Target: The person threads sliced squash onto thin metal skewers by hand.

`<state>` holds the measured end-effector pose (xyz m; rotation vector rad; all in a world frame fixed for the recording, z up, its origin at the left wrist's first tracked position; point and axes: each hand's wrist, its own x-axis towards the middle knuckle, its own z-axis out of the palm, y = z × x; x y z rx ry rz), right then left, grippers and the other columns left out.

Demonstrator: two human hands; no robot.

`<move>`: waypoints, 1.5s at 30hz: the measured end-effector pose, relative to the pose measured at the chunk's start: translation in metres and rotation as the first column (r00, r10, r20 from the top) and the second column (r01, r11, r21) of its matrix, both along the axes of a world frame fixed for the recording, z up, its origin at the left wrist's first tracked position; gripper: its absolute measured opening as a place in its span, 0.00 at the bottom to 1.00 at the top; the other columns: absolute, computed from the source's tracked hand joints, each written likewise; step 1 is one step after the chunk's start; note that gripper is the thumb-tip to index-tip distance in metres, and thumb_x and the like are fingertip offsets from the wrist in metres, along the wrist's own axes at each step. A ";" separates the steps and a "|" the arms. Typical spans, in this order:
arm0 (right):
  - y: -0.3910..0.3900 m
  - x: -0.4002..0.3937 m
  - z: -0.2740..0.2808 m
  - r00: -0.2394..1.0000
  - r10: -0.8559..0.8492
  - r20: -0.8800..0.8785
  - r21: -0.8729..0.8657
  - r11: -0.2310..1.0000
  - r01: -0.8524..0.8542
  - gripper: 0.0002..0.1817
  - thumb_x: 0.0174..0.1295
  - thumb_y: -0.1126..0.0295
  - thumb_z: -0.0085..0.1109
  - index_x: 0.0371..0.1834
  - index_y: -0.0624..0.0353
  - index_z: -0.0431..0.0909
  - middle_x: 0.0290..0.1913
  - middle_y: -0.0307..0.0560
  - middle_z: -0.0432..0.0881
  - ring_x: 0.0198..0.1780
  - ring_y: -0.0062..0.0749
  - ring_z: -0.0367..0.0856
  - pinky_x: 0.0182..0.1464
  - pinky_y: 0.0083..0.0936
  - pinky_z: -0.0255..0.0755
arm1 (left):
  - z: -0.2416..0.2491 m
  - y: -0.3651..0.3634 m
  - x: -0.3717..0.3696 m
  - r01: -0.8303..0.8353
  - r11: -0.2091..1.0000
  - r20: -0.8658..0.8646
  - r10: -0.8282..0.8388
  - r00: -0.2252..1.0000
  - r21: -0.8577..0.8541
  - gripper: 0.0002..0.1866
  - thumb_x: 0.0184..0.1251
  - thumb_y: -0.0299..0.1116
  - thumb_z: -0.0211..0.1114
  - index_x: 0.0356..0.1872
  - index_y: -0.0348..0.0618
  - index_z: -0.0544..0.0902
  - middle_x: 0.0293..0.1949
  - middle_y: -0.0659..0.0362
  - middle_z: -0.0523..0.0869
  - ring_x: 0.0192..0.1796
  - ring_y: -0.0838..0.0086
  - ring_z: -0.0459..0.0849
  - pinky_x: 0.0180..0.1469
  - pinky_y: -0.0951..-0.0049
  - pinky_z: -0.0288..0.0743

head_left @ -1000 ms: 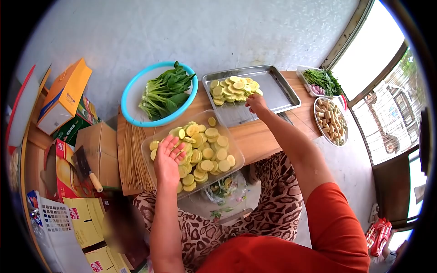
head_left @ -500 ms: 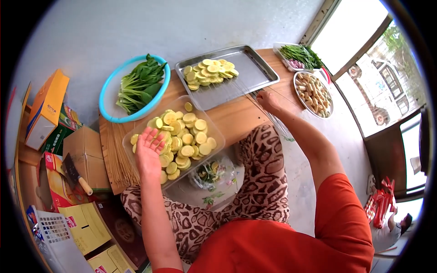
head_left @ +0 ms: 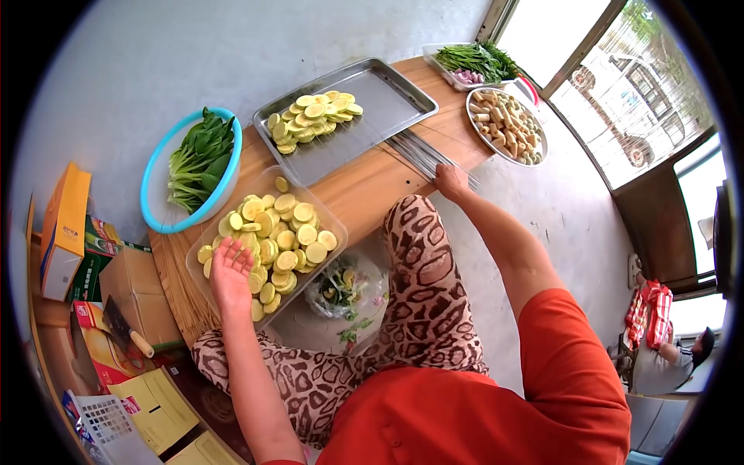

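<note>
My left hand (head_left: 232, 273) is palm up with its fingers apart, over the left edge of a clear plastic tub (head_left: 335, 223) of yellow-green slices (head_left: 284, 240). My right hand (head_left: 451, 180) has its fingers closed at the near ends of thin metal skewers (head_left: 422, 155), which lie across the wooden table's edge; exactly what it grips is too small to tell. Behind them a metal tray (head_left: 380, 101) bears skewered slices (head_left: 311, 118) on its left part.
A blue-rimmed basin (head_left: 147, 194) of leafy greens stands left, above wooden sticks (head_left: 182, 291). Rolled pieces (head_left: 508, 128) and green stalks (head_left: 477, 60) are back right. A knife (head_left: 128, 329) rests by boxes far left. A person (head_left: 670, 360) is far right.
The view has shifted, so the table things sit lower and further left. My right hand has come down to the table's near edge beside the skewers. My left hand stays over the tub, palm up.
</note>
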<state>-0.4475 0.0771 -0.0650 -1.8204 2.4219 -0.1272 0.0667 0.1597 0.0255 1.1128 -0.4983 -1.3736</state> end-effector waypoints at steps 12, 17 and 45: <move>0.022 -0.001 0.046 0.968 0.111 0.223 0.013 0.993 -0.117 0.10 0.51 0.66 0.57 0.31 0.59 0.80 0.31 0.54 0.84 0.31 0.44 0.83 0.32 0.37 0.75 | 0.011 0.001 -0.003 0.019 1.000 -0.006 -0.019 1.000 0.008 0.20 0.70 0.43 0.53 0.54 0.39 0.74 0.45 0.58 0.79 0.43 0.72 0.78 0.47 0.72 0.73; 0.040 0.000 0.089 0.502 -0.195 0.843 0.240 0.970 -0.026 0.07 0.54 0.71 0.59 0.26 0.65 0.76 0.25 0.49 0.81 0.13 0.20 0.68 0.12 0.17 0.56 | 0.015 0.004 -0.002 0.007 0.999 -0.055 -0.010 0.998 -0.050 0.19 0.69 0.42 0.54 0.54 0.39 0.75 0.44 0.58 0.79 0.42 0.72 0.79 0.46 0.73 0.74; 0.054 0.296 0.101 0.015 -0.059 0.998 0.057 0.803 -0.594 0.08 0.66 0.66 0.52 0.35 0.59 0.76 0.21 0.39 0.77 0.16 0.17 0.63 0.19 0.13 0.56 | -0.002 0.020 -0.007 0.370 0.929 0.347 -0.344 0.872 -0.008 0.11 0.71 0.35 0.54 0.43 0.40 0.80 0.32 0.63 0.81 0.27 0.82 0.77 0.30 0.83 0.70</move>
